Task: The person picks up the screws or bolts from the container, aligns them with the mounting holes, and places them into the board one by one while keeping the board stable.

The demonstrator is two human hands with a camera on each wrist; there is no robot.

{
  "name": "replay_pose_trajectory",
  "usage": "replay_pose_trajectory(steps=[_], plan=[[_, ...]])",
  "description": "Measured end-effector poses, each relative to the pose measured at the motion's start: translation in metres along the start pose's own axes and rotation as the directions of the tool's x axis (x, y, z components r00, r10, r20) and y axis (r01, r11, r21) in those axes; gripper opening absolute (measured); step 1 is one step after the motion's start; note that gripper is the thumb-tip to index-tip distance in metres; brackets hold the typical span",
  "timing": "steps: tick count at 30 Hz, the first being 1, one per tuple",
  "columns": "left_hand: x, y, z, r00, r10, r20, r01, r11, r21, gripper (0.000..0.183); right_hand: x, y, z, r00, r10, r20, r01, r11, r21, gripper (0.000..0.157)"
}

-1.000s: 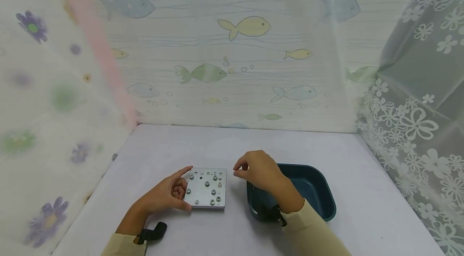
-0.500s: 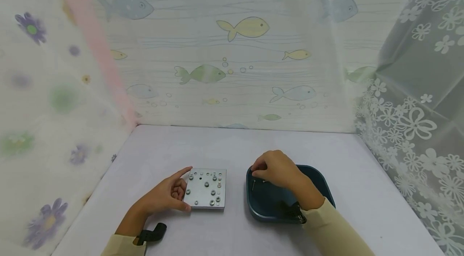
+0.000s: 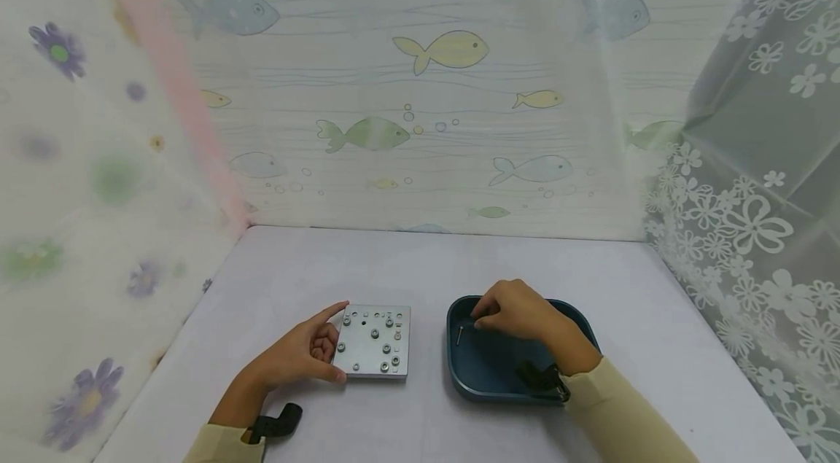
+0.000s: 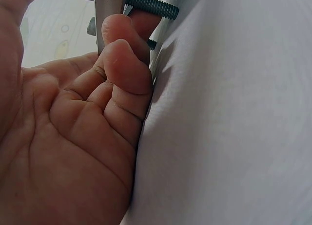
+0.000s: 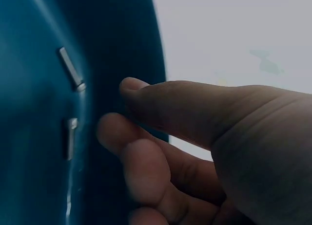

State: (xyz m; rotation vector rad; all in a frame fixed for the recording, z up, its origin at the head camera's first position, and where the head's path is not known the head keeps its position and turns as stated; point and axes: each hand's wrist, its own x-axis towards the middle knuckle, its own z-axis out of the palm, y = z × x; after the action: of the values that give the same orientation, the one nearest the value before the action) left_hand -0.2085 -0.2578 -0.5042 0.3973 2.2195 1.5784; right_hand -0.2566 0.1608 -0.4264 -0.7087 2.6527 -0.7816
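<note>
A square silver metal plate [image 3: 364,357] lies on the table, with several socket-head screws [image 3: 375,333] set in its holes. My left hand [image 3: 298,350] grips its left side, index finger at the far corner and thumb at the near one. Dark threaded shanks [image 4: 153,5] poke out under the plate in the left wrist view. My right hand [image 3: 518,310] is inside the dark blue bin [image 3: 485,379], thumb and index finger apart with nothing between them. Two small screws [image 5: 71,69] lie on the bin's floor, close to the fingertips [image 5: 111,132].
White cloth covers the table [image 3: 328,255]. A fish-print curtain [image 3: 453,98] hangs behind, a flowered sheet [image 3: 98,244] at left and a lace-patterned one [image 3: 755,222] at right. The bin's raised rim surrounds my right hand.
My right hand has moved right from the gap between plate and bin, over the rim and down into the bin. My left hand and the plate stay put.
</note>
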Motion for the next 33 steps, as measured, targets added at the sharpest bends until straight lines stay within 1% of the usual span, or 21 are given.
replay_pose_trajectory(steps=[3, 7, 18, 25, 33], plan=[[0.0, 0.001, 0.0, 1.0, 0.001, 0.0, -0.001, 1.0, 0.002, 0.125, 0.001, 0.004, 0.003, 0.998, 0.037, 0.044, -0.039, 0.999, 0.028, 0.019], [-0.001, 0.002, 0.0, 1.0, 0.001, -0.002, -0.001, 1.0, 0.009, 0.125, 0.003, 0.006, 0.006, 0.993, 0.094, 0.068, -0.096, 0.995, 0.034, 0.019], [-0.001, -0.001, 0.001, 1.0, 0.006, -0.014, -0.005, 1.0, 0.025, 0.124, 0.008, 0.009, 0.015, 0.987, 0.137, 0.085, -0.137, 0.991, -0.003, 0.014], [0.0, -0.001, 0.0, 1.0, 0.01, -0.012, -0.01, 1.0, 0.022, 0.124, 0.01, 0.012, 0.019, 0.985, 0.157, 0.065, -0.153, 0.986, -0.07, 0.013], [0.0, 0.0, 0.0, 1.0, 0.012, -0.004, -0.012, 1.0, 0.018, 0.123, 0.009, 0.013, 0.021, 0.99, 0.142, 0.005, -0.138, 0.969, -0.205, 0.011]])
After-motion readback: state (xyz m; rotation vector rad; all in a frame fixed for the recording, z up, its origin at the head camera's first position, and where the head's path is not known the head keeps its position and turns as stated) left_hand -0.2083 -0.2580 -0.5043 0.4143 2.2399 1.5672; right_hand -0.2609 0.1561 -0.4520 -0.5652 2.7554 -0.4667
